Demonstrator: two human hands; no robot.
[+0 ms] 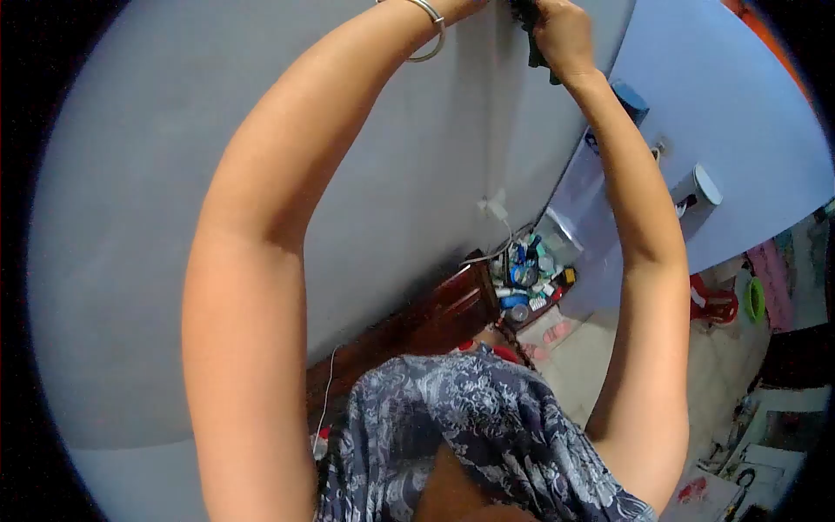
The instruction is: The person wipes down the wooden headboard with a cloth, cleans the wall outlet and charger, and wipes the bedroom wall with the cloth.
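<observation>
Both arms are raised toward the top of the view. My right hand (pixel 565 39) is closed on a dark green and black object (pixel 534 48), whose upper end runs out of the frame; I cannot make out what it is. To its left, my left hand (pixel 463 7) shows only in part at the top edge, with its fingers out of sight. A silvery bangle (pixel 441 42) circles the left wrist. Patterned dark grey clothing (pixel 470 404) covers the body below.
A grey wall (pixel 409 165) and a bluish wall (pixel 748 148) meet behind the hands. Below are a wooden headboard (pixel 435 313), a plug with a cable (pixel 496 207) and a cluttered small table (pixel 531 322). Pink slippers (pixel 557 332) and a green basket (pixel 754 300) are lower right.
</observation>
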